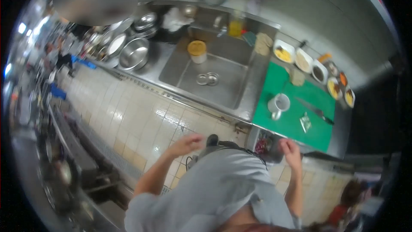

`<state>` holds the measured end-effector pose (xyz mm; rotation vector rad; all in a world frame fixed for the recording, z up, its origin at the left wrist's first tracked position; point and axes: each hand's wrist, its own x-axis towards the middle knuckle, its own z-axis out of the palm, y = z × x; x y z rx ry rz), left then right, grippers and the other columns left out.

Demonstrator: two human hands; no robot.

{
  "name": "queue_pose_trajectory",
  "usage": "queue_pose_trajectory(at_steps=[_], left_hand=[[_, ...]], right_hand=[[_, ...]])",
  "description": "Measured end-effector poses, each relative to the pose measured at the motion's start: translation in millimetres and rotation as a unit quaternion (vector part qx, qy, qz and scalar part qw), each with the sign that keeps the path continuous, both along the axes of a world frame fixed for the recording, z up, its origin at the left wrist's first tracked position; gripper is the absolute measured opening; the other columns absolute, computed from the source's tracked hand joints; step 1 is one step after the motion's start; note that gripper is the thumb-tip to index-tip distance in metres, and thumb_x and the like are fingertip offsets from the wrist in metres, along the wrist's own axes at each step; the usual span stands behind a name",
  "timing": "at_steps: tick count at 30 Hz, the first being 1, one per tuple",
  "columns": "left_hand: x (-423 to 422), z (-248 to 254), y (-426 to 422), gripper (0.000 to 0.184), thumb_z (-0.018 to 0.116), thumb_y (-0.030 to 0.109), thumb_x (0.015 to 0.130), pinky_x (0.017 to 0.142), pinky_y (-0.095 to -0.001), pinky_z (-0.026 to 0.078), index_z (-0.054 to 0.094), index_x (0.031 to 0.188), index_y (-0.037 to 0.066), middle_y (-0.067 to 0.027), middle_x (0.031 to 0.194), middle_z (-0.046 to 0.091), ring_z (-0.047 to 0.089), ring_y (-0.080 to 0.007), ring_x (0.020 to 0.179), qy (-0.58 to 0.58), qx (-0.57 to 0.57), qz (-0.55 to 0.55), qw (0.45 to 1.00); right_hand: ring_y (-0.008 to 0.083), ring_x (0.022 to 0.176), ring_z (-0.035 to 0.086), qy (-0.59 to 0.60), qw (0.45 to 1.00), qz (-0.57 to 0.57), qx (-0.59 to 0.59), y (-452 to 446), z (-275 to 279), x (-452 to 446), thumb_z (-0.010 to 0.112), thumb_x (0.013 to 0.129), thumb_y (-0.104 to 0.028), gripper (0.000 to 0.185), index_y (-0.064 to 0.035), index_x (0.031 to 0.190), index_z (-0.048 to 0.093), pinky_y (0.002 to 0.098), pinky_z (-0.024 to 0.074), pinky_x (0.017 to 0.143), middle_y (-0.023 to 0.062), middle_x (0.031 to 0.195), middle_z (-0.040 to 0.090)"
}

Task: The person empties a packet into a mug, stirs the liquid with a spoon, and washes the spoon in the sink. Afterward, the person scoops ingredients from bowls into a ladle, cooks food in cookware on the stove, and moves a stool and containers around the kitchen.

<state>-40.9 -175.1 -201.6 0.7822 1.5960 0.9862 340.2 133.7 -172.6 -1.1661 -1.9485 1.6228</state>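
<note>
My left hand (187,145) hangs over the tiled floor in front of the sink, slightly blurred, its fingers curled in with no object showing. My right hand (290,150) is loosely closed at the counter's front edge, near the green cutting board (274,86), and nothing shows in it. On that board stand a white mug (279,104), a knife (315,111) with a dark handle, a small green-and-white packet (305,122) and a beige block or folded cloth (297,77). Neither hand touches these things.
The steel sink (171,71) holds a tub with a yellow lid (197,51). Metal bowls (134,54) are stacked left of it. Several food containers (304,61) line the board's far side. Below the counter is a bin (274,148). Another person (94,0) stands at the upper left.
</note>
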Motion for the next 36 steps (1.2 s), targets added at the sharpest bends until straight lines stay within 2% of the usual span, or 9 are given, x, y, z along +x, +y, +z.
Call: queue_pose_trajectory(at_steps=[6,15,18,20,27,30,32,34,36], left_hand=[[21.5,7.1,27.1,0.028,0.064,0.024,0.099,0.1,-0.0321,0.045,0.068,0.118,0.004,-0.0107,0.123,0.067,0.06,-0.0189,0.113,-0.031,0.09,-0.15,0.984],[25.8,33.6,54.0,0.043,0.065,0.029,0.098,0.097,-0.0296,0.047,0.062,0.13,-0.001,-0.0068,0.126,0.066,0.06,-0.0156,0.113,-0.142,-0.082,-0.16,0.973],[34.4,57.8,68.4,0.038,0.07,0.029,0.094,0.097,-0.0317,0.048,0.068,0.122,0.002,-0.0107,0.129,0.066,0.062,-0.0195,0.116,-0.064,-0.063,-0.165,0.982],[34.3,54.6,72.9,0.028,0.074,0.026,0.09,0.097,-0.0335,0.049,0.072,0.109,0.006,-0.0153,0.129,0.067,0.064,-0.0252,0.118,0.119,0.066,-0.216,0.967],[17.4,12.5,91.4,0.025,0.068,0.032,0.09,0.092,-0.036,0.052,0.073,0.098,0.009,-0.0105,0.114,0.071,0.067,-0.0284,0.105,0.194,0.006,-0.254,0.947],[24.6,91.7,119.1,0.026,0.07,0.028,0.089,0.093,-0.0368,0.051,0.072,0.106,0.008,-0.0114,0.121,0.069,0.065,-0.0298,0.111,0.278,0.033,-0.336,0.899],[33.8,153.4,131.5,0.033,0.072,0.027,0.088,0.092,-0.0387,0.05,0.071,0.114,0.007,-0.0137,0.131,0.064,0.061,-0.0316,0.119,0.102,0.229,-0.24,0.938],[24.4,223.1,134.4,0.033,0.075,0.022,0.089,0.099,-0.0462,0.047,0.07,0.116,0.003,-0.0193,0.133,0.062,0.057,-0.0353,0.127,0.076,0.395,-0.371,0.837],[41.4,264.2,149.1,0.025,0.066,0.019,0.097,0.099,-0.0488,0.043,0.07,0.115,0.003,-0.0178,0.134,0.061,0.058,-0.0354,0.125,-0.136,0.556,-0.476,0.668]], right_hand=[[0.0065,0.08,0.057,0.018,1.0,-0.021,0.013,-10.0,56.5,3.7,0.062,0.1,-0.014,0.015,-0.0002,0.104,0.068,0.0233,0.0474,0.072,-0.0009,0.087,0.064],[0.013,0.086,0.066,0.049,0.996,0.019,0.066,-34.1,144.4,4.3,0.066,0.095,-0.008,0.01,-0.0006,0.1,0.071,0.0266,0.0514,0.075,0.0056,0.091,0.07],[0.016,0.088,0.067,0.075,0.986,0.061,0.137,-35.2,157.8,1.8,0.067,0.094,-0.007,0.009,-0.0005,0.1,0.071,0.0294,0.052,0.076,0.0077,0.092,0.071],[0.0195,0.089,0.067,0.084,0.987,0.057,0.127,-36.0,167.9,0.0,0.069,0.092,-0.005,0.009,-0.0001,0.099,0.072,0.0319,0.0523,0.077,0.0096,0.093,0.071],[0.0233,0.094,0.068,0.159,0.953,0.197,0.165,-39.1,226.1,-2.9,0.069,0.092,-0.003,0.015,0.0015,0.106,0.073,0.032,0.0532,0.081,0.0148,0.104,0.07],[0.0291,0.094,0.068,0.259,0.897,0.321,0.156,-46.4,249.6,-27.4,0.07,0.091,-0.003,0.018,0.0034,0.108,0.072,0.0355,0.0541,0.083,0.0182,0.11,0.068],[0.0308,0.093,0.068,0.293,0.87,0.365,0.156,-55.4,255.2,-47.8,0.07,0.092,-0.003,0.019,0.004,0.109,0.072,0.0366,0.0543,0.083,0.0187,0.112,0.067],[0.029,0.091,0.068,0.361,0.799,0.455,0.157,-63.4,257.6,-70.1,0.069,0.091,-0.007,0.016,0.0007,0.104,0.074,0.0364,0.0554,0.08,0.0162,0.109,0.069],[0.0333,0.088,0.068,0.396,0.753,0.501,0.16,-59.5,258.0,-92.3,0.07,0.091,-0.005,0.018,0.0048,0.106,0.072,0.038,0.0561,0.074,0.0207,0.112,0.066]])
